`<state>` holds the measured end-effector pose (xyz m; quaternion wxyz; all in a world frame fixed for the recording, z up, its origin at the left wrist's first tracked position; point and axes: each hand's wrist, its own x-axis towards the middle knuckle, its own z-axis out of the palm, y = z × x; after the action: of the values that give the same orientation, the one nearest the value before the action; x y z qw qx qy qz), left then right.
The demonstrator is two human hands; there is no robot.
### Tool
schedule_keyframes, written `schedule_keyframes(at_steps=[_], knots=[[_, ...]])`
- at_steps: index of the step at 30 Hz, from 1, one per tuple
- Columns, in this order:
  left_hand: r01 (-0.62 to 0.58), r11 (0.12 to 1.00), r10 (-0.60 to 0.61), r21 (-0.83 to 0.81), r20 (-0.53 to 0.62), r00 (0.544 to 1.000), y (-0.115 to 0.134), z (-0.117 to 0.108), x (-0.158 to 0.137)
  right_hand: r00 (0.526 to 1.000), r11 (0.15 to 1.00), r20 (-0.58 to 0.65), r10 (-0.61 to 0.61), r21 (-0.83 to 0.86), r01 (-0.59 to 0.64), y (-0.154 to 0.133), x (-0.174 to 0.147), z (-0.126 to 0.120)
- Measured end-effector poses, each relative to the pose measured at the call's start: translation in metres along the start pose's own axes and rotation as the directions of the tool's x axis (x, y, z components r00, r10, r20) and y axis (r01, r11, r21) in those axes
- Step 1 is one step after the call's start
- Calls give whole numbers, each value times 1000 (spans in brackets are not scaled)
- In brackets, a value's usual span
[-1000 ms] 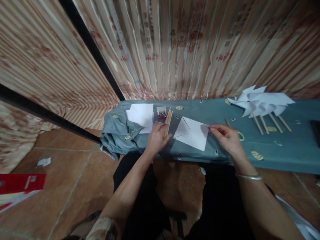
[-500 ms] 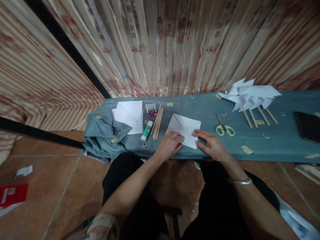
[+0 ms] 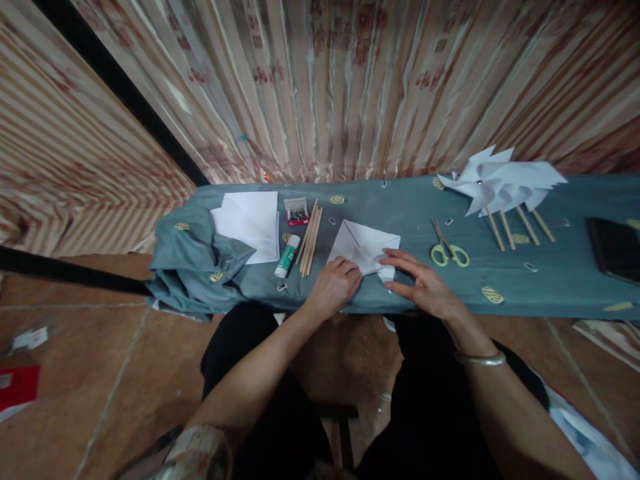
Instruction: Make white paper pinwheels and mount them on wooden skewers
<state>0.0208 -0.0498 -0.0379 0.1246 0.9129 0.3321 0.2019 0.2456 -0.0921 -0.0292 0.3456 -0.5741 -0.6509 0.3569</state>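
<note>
The left hand point(image 3: 334, 287) has its fingers curled close together on the near left edge of the white paper point(image 3: 364, 245). The fingers hide their tips, so I cannot tell if they pinch it or just press. The right hand point(image 3: 420, 285) has its thumb and fingers apart, tips by the paper's right corner. The paper sits between both hands and a bit ahead, with no clear long side; neither hand looks nearer. Scissors point(image 3: 449, 247) lie right of it, sticks point(image 3: 311, 241) left.
</note>
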Motion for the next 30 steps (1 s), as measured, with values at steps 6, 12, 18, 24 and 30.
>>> schedule_keyframes(at_steps=[6,12,18,24,30], knots=[[-15,998,15,-56,0,1000,2,-4,-5,994,988,-111,-1,152,18,-1,11,15],[-26,999,27,-21,5,1000,4,-7,-5,970,997,-241,-38,52,52,7,15,28],[-31,999,31,-32,7,999,7,-4,-7,941,988,-311,-129,-126,94,13,18,38],[-24,997,23,-70,-9,1000,6,2,-7,921,967,-354,-164,-241,80,9,20,43],[17,994,-20,-108,-32,999,4,5,-5,917,956,-363,-167,-286,61,7,23,46]])
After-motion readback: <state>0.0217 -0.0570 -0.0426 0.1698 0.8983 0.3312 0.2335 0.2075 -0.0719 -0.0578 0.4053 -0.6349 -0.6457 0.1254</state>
